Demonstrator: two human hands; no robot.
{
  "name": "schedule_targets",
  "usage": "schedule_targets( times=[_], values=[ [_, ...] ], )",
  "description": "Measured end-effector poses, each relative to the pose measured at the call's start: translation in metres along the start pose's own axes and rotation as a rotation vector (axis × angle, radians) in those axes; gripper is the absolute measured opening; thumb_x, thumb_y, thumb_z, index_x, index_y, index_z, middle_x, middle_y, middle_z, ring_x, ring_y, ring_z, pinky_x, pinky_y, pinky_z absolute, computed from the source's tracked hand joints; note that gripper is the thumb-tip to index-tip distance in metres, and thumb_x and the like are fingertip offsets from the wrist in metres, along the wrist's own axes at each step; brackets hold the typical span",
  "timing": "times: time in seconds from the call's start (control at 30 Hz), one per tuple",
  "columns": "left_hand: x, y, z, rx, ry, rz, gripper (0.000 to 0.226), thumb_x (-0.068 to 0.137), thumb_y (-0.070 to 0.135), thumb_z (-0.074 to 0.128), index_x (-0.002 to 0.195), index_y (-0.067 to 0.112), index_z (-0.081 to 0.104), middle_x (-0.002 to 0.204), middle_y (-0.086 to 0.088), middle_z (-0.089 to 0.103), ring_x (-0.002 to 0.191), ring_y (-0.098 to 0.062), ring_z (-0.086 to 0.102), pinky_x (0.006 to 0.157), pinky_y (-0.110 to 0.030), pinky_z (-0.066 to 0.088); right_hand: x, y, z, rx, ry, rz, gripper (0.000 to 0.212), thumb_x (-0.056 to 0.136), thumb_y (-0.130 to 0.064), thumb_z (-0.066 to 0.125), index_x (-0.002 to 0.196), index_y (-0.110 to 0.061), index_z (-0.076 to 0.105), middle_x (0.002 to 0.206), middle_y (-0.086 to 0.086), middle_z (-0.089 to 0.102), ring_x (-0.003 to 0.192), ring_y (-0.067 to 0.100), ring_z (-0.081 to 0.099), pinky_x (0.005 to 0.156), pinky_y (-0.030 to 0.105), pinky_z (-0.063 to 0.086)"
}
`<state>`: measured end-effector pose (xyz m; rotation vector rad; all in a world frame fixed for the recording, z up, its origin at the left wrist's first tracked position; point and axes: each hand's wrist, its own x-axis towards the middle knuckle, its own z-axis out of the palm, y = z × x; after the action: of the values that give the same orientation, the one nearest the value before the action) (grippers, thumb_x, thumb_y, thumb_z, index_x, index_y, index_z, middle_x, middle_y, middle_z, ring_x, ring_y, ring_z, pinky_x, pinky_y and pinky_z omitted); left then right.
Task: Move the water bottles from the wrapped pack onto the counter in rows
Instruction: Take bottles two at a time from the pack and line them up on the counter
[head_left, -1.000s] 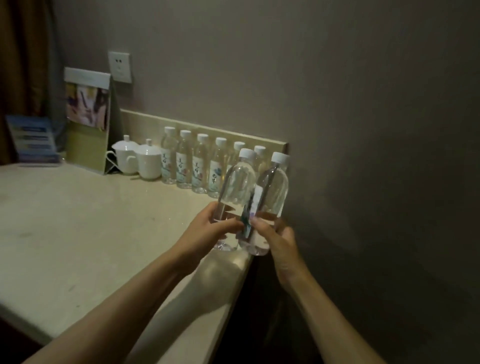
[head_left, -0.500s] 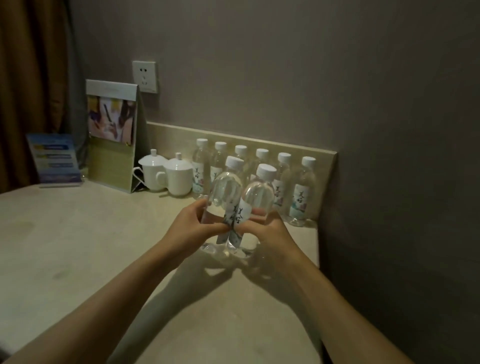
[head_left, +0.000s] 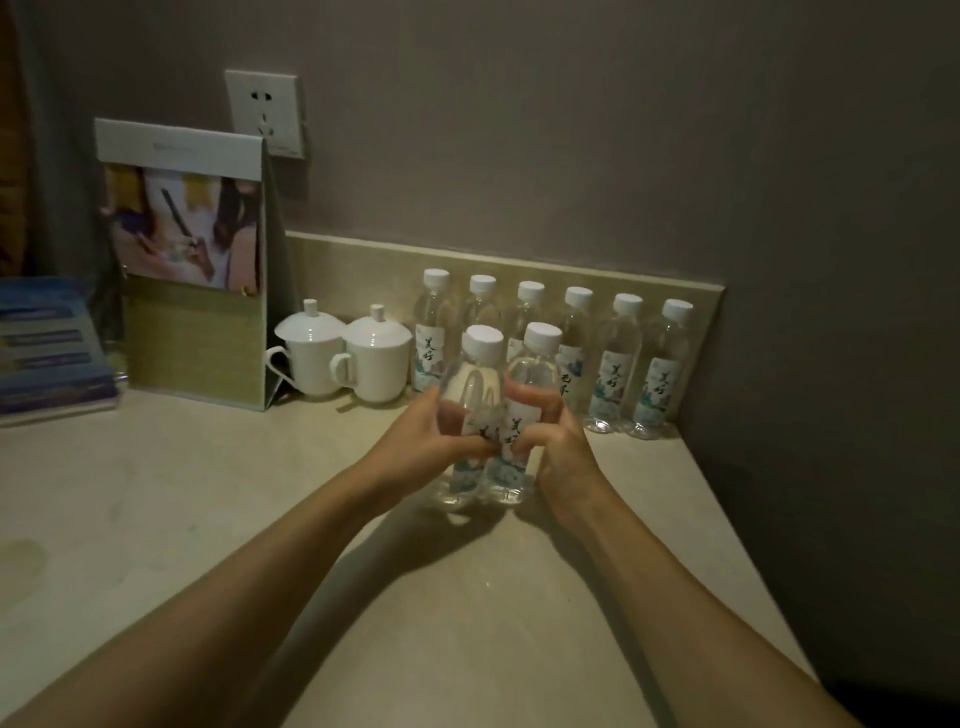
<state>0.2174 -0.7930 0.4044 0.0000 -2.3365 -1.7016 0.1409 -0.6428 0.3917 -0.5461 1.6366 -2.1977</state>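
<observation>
Two clear water bottles with white caps stand side by side, their bases at or just above the beige counter (head_left: 208, 519). My left hand (head_left: 421, 441) is wrapped around the left bottle (head_left: 472, 384). My right hand (head_left: 558, 441) grips the right bottle (head_left: 535, 374). Behind them a row of several matching bottles (head_left: 618, 374) lines the low backsplash, labels facing me. The wrapped pack is not in view.
Two lidded white cups (head_left: 343, 358) stand left of the bottle row. A tent-shaped card stand (head_left: 192, 270) and blue booklets (head_left: 47, 348) sit further left. A wall socket (head_left: 265, 114) is above. The counter's right edge (head_left: 727, 519) drops off beside a dark wall.
Both hands carried the two bottles from the counter's right edge inward and lowered them in front of the back row. The view shifted right and down.
</observation>
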Motion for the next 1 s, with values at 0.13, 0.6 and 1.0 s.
schedule_targets(
  times=[0.13,0.6,1.0],
  values=[
    [0.006,-0.004,-0.012,-0.043,-0.051,-0.008,0.044,0.076,0.018,0.078,0.115,0.018,0.057,0.100,0.011,0.072,0.096,-0.007,0.070,0.078,-0.024,0.057,-0.002,0.005,-0.001,-0.252,-0.048,-0.080,0.075,0.069,-0.028,0.079,0.132,-0.040,0.038,0.127,0.005,0.057,0.111,0.025,0.063,0.080,0.039,0.059],
    [0.006,-0.018,-0.011,0.280,0.277,0.055,0.055,0.071,0.022,0.085,0.118,0.019,0.057,0.107,0.007,0.064,0.088,-0.004,0.061,0.069,-0.012,0.047,-0.011,0.012,0.000,-0.817,0.189,-0.240,0.033,0.083,-0.042,0.072,0.106,-0.035,0.050,0.107,-0.007,0.068,0.082,0.015,0.070,0.074,0.037,0.061],
    [0.026,-0.033,-0.013,0.476,0.477,0.030,0.051,0.075,0.038,0.082,0.116,0.017,0.060,0.107,-0.002,0.067,0.092,-0.017,0.063,0.078,-0.033,0.056,0.020,0.026,0.027,-0.984,0.357,-0.128,0.055,0.084,-0.049,0.066,0.125,-0.021,0.042,0.132,0.004,0.054,0.118,0.030,0.054,0.090,0.048,0.050]
  ],
)
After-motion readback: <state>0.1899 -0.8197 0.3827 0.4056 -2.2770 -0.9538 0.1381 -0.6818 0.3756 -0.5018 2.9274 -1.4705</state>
